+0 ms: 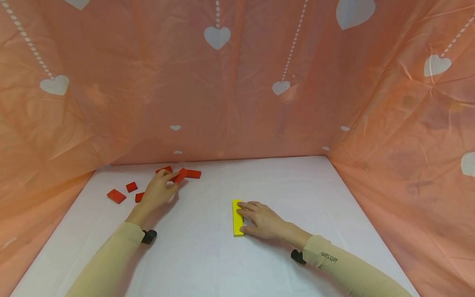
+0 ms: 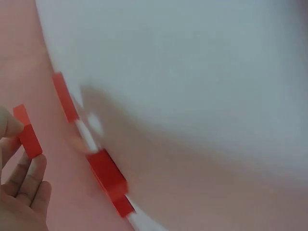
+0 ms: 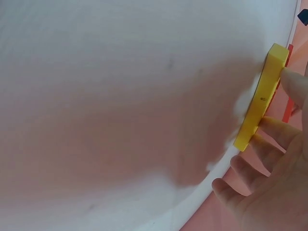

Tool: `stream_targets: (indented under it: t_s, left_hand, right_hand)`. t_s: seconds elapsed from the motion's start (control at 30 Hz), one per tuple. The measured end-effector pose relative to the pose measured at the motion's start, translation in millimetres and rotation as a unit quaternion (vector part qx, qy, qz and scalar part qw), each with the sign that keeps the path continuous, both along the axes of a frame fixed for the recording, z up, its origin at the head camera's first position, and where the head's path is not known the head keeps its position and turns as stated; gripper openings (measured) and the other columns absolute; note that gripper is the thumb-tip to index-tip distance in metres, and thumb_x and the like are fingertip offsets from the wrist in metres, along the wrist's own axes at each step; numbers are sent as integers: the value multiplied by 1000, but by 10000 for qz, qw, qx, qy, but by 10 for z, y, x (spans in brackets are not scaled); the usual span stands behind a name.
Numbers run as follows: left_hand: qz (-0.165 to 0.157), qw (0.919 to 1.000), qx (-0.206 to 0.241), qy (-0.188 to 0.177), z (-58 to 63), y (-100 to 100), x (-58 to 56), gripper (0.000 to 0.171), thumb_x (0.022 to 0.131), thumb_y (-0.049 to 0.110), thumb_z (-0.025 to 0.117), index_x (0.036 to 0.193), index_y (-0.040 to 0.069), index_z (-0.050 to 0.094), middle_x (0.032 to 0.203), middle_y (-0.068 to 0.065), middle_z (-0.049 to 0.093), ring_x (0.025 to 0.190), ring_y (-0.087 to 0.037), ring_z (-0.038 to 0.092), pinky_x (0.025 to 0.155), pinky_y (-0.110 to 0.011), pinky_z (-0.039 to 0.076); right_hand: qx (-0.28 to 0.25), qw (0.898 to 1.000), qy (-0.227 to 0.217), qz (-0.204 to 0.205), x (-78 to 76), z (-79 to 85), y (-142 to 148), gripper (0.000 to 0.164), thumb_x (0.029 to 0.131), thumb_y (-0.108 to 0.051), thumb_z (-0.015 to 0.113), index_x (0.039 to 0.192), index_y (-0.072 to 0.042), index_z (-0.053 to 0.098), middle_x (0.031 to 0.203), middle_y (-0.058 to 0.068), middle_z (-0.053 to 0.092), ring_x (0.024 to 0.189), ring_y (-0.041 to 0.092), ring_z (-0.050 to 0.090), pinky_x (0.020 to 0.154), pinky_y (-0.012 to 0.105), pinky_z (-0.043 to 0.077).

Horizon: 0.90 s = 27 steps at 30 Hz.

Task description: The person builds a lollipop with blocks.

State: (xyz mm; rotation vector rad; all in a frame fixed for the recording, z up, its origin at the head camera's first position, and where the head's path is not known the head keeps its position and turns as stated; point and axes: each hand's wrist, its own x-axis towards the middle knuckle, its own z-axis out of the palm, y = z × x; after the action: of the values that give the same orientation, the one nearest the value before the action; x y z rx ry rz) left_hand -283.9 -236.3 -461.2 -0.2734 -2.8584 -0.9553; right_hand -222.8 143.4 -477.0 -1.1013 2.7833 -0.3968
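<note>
Near the back left of the white table, my left hand (image 1: 158, 192) pinches a small red block (image 1: 180, 175) between thumb and fingers. In the left wrist view that red block (image 2: 28, 132) appears raised off the surface. Another red block (image 1: 193, 174) lies just right of it, and one more (image 1: 163, 169) is partly covered by the hand. A long yellow block (image 1: 237, 227) lies flat near the middle of the table. The thumb and fingertips of my right hand (image 1: 265, 220) touch its right side, the fingers spread and fairly straight in the right wrist view.
Left of my left arm lie more red blocks: a flat one (image 1: 116, 196), a small one (image 1: 131, 187) and one partly hidden by the wrist (image 1: 139, 197). Pink cloth (image 1: 237, 123) with white hearts walls the table (image 1: 200, 255) at the back and both sides.
</note>
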Motion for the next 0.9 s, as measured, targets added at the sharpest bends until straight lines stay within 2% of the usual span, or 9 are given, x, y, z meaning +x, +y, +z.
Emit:
stream_targets:
  t_s: [0.17,0.3,0.43,0.7,0.9]
  left_hand:
    - [-179,9996,217,-20,29,202,7,51,101,18,60,151,7,55,140,-16,50,127,-40,49,102,-61,51]
    - [-412,9987,259,126,6,386,-3,46,100,14,62,146,6,60,138,-15,52,127,-38,50,104,-59,50]
    - [-578,9977,344,82,-18,575,-11,46,99,14,65,145,6,61,138,-15,53,126,-36,51,106,-56,50]
    - [-1073,9940,143,184,-92,893,-47,44,98,13,70,141,7,65,129,-11,59,114,-30,59,98,-47,57]
    - [-1463,9892,-81,36,-107,1084,-73,43,96,11,71,139,11,67,126,-7,60,113,-25,58,101,-45,55]
  right_hand:
    - [-20,10000,-47,-23,-2,8,5,61,101,-41,67,152,-11,54,163,7,42,148,33,41,121,52,35]
    - [-74,9999,-101,-14,2,7,4,61,101,-41,66,152,-11,54,163,7,42,148,33,41,121,53,35]
    - [-71,9999,-73,5,2,-4,-1,60,101,-41,67,151,-11,55,163,7,43,147,32,42,120,53,36]
    - [-24,10000,-87,-25,2,6,-5,60,101,-41,67,152,-11,54,163,6,43,147,31,42,121,52,35]
    - [-7,9999,-104,-47,-5,6,-4,60,100,-42,67,152,-12,55,163,5,43,147,31,42,121,51,36]
